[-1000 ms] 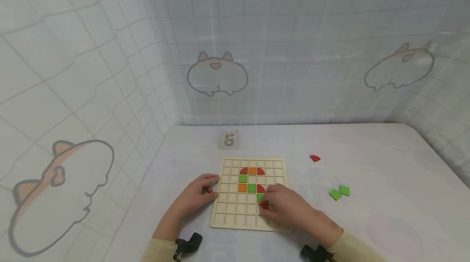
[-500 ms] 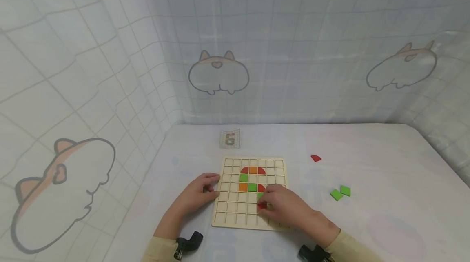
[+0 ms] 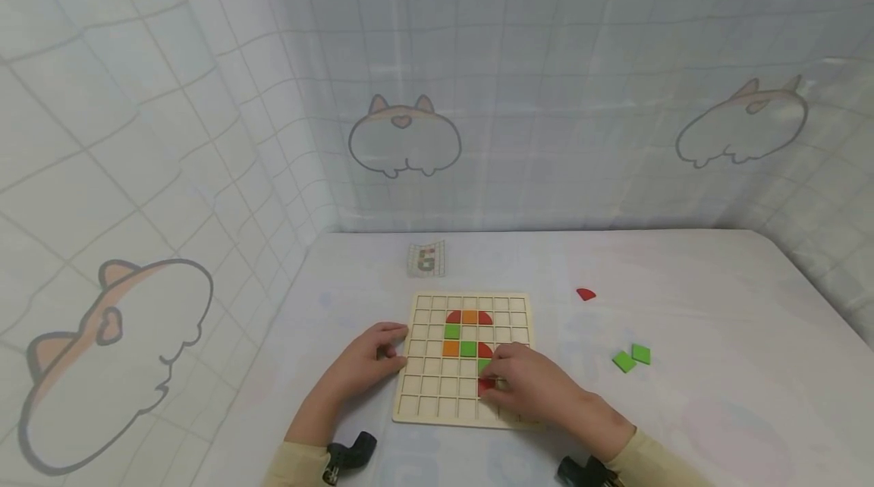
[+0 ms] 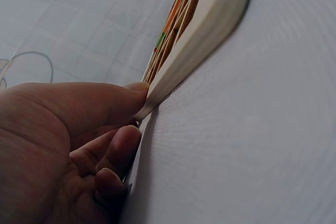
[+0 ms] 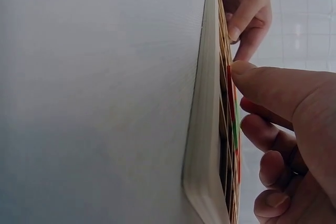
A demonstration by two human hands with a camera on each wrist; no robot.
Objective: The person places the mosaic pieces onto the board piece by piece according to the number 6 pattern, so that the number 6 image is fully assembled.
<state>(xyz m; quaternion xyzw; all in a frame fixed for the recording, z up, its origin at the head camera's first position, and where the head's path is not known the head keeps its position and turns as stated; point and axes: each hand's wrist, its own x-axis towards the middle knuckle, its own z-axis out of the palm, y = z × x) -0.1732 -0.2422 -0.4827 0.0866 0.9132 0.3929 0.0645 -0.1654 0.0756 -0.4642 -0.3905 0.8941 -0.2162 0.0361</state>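
Observation:
A pale wooden grid board [image 3: 429, 387] lies on the table with several red, orange and green tiles in its cells. My left hand [image 3: 364, 359] rests at the board's left edge. In the left wrist view its thumb [image 4: 123, 95] touches the rim, while the other fingers bend loosely below. Over the lower right of the board, my right hand [image 3: 532, 381] pinches a red tile [image 3: 485, 387] with thumb and fingertips. That tile sits at a cell just below a green tile [image 3: 483, 366], which the fingers partly cover. In the right wrist view the thumb [image 5: 262, 80] presses at the red tile's end.
Two green square tiles [image 3: 624, 362] lie loose to the right of the board. A red quarter-round tile [image 3: 586, 294] is farther back. Behind the board lies a small card [image 3: 426, 259] with a grid figure. Printed curtains [image 3: 546, 130] stand at the back and sides.
The red tile under my right fingertips has shifted slightly left and now looks lined up with its cell. My left hand has kept its place at the board's edge.

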